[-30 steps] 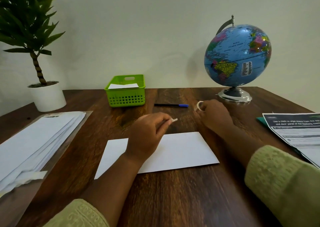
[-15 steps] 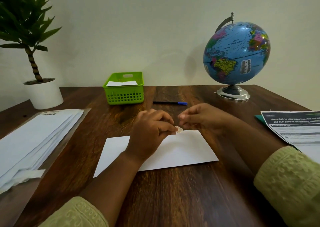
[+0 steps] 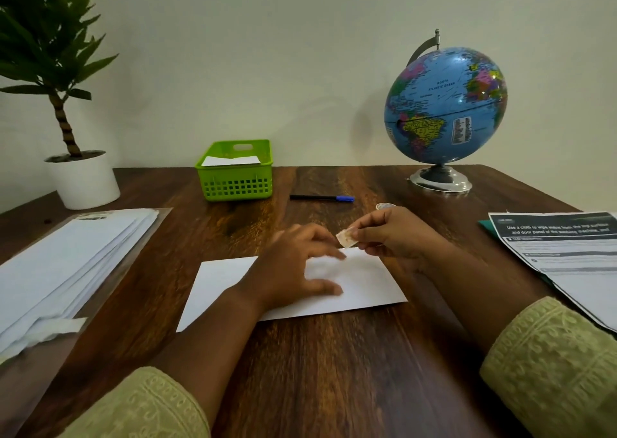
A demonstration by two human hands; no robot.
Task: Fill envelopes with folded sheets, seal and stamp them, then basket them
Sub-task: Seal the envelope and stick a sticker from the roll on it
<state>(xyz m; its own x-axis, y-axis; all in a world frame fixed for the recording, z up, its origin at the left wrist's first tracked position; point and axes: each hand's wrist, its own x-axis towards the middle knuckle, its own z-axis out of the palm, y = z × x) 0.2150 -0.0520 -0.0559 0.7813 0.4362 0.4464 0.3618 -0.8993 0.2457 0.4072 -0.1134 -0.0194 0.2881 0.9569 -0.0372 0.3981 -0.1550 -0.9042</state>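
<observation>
Stamping step, judged from the layout.

- The envelope [image 3: 367,284] is lying flat at centre frame on the table [image 3: 334,370].
- The left hand [image 3: 293,270] is resting on it with fingers spread and roughly straight, pinning the paper. The hand is blurred.
- The right hand [image 3: 397,237] is pinching the stamp [image 3: 346,238] between thumb and forefinger. It is hovering just above the envelope's upper right corner, clear of the paper.
- Which face is carrying the adhesive: cannot tell.

To do it well: hold the envelope pinned, square the stamp's edges to that corner, lay one edge down first, then smooth flat so nothing is lifting.

The basket [image 3: 235,183] is waiting at upper middle of the frame, with white paper [image 3: 230,161] lying inside.
</observation>
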